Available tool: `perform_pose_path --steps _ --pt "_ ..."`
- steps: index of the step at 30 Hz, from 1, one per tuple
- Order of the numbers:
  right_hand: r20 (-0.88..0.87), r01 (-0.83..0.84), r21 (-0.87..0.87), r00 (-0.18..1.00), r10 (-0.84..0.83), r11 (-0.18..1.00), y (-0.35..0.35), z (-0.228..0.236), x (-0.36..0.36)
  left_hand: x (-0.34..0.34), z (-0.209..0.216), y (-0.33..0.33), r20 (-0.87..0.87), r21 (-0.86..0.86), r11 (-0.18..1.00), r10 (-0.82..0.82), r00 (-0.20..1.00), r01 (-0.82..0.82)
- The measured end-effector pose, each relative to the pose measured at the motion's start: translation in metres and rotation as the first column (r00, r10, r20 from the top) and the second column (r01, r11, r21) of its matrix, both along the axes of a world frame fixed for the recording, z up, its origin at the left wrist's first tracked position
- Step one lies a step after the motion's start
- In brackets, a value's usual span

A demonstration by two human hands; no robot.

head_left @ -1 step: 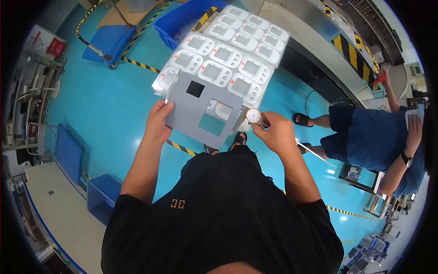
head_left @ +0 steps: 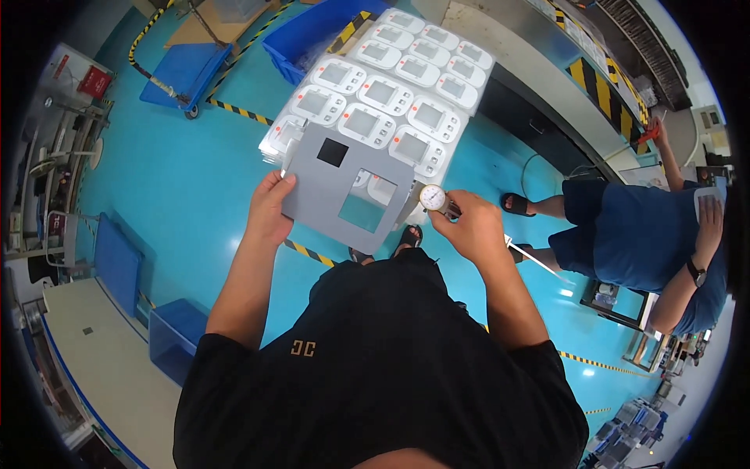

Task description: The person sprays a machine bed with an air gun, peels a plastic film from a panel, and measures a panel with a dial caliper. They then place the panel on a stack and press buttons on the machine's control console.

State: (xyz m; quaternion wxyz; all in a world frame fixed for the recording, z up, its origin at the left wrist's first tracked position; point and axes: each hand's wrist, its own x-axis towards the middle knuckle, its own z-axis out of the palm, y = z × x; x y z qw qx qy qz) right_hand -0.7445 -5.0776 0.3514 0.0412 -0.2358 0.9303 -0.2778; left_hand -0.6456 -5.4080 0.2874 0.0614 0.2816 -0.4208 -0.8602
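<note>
A flat grey panel [head_left: 316, 191] with a large rectangular cut-out and a small black square is held up in front of me. My left hand [head_left: 272, 205] grips its left edge, thumb on top and fingers underneath. In my right hand [head_left: 474, 223] is a dial caliper, its round white dial [head_left: 432, 197] facing up beside the panel's right edge. A long thin silver bar [head_left: 539, 259] sticks out past my right wrist, apparently the caliper's beam. The caliper's jaws are at the panel's right edge; whether they touch it is hard to make out.
Beyond the panel, clear trays of white device housings [head_left: 380, 92] are stacked in rows. A blue bin [head_left: 301, 39] stands behind them. At right, a person in a blue shirt [head_left: 644, 238] stands by a machine. A blue cart [head_left: 183, 74] and blue tub [head_left: 176, 332] are at left.
</note>
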Motion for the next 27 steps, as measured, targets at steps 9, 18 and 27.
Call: perform_pose_path --steps 9,18,27 --pt "0.014 -0.009 0.034 1.0 0.009 0.999 -0.002 0.001 -0.001 0.001 -0.001 -0.001 0.005 0.005 1.0 -0.005 1.0 0.005" --pt "0.002 -0.001 -0.028 1.0 0.001 1.0 -0.002 -0.004 -0.001 0.004 -0.008 -0.001 0.027 -0.041 0.998 -0.046 0.999 0.047" --pt "0.018 -0.021 0.012 1.0 0.021 1.0 -0.005 -0.002 -0.005 0.005 -0.017 -0.008 0.023 -0.072 0.996 -0.042 0.999 0.043"
